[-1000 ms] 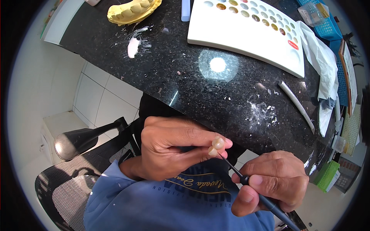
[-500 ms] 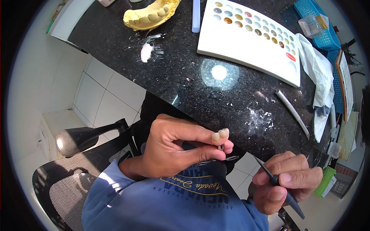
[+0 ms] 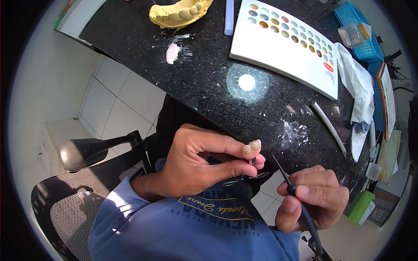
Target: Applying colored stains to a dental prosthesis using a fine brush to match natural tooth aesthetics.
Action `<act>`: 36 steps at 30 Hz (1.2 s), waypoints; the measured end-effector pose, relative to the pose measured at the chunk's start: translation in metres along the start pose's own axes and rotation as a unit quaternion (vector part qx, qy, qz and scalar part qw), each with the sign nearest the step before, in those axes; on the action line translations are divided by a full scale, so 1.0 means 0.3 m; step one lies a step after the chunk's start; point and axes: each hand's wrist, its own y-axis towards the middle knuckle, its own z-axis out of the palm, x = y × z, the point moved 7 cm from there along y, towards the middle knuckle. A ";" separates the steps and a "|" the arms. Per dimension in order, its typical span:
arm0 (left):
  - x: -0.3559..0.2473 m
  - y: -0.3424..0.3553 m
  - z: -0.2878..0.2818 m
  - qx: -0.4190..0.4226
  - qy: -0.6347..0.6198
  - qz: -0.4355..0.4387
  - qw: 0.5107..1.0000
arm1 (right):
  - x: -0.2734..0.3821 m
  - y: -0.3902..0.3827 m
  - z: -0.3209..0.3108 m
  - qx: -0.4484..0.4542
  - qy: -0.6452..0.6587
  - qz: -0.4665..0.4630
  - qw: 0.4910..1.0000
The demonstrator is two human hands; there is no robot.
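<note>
My left hand (image 3: 196, 163) is closed, thumb against fingers, round a metal forceps (image 3: 252, 161) whose dark ring handles show just below the thumb. Joined tooth-coloured dental crowns (image 3: 254, 145) stand up at its fingertips, over the metal; how they are fixed there is hidden. To the right, my right hand (image 3: 320, 198) pinches a thin dark brush (image 3: 310, 222) with a pointed tip. That tip aims up and left, a short way from the crowns and apart from them.
On the black speckled counter (image 3: 209, 93) lie a white palette (image 3: 278, 56) with coloured wells, a yellow dental cast (image 3: 180, 17), a pink-white powder smear (image 3: 173, 53), a grey stick (image 3: 328, 128) and white tissue (image 3: 361, 95). Blue baskets (image 3: 365, 48) stand far right. A mesh chair (image 3: 78, 213) is at left.
My right hand has moved left and the brush has turned more upright, its tip rising nearer to the crowns. My left hand has shifted slightly right and up with the crowns.
</note>
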 end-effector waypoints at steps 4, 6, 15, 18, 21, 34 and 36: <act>0.000 -0.008 -0.002 -0.010 -0.027 -0.003 1.000 | -0.001 -0.005 0.004 -0.008 0.004 -0.018 1.000; 0.008 -0.005 -0.001 -0.004 -0.033 0.001 0.999 | 0.000 -0.006 0.002 -0.007 0.006 -0.029 1.000; 0.024 -0.016 0.008 -0.017 -0.111 -0.054 0.992 | 0.007 -0.018 0.009 -0.029 -0.021 -0.060 0.998; 0.030 -0.016 0.005 -0.029 -0.107 -0.078 0.991 | 0.006 -0.023 0.010 -0.034 -0.028 -0.064 0.997; 0.028 -0.010 0.001 -0.026 -0.085 -0.110 0.990 | 0.020 -0.017 0.015 -0.013 -0.057 -0.093 0.994; 0.031 -0.015 0.014 0.033 -0.135 -0.172 0.975 | 0.015 -0.019 0.020 0.008 -0.060 -0.086 0.994; 0.029 -0.014 0.013 0.014 -0.139 -0.176 0.974 | 0.011 -0.023 0.016 0.004 -0.068 -0.082 0.994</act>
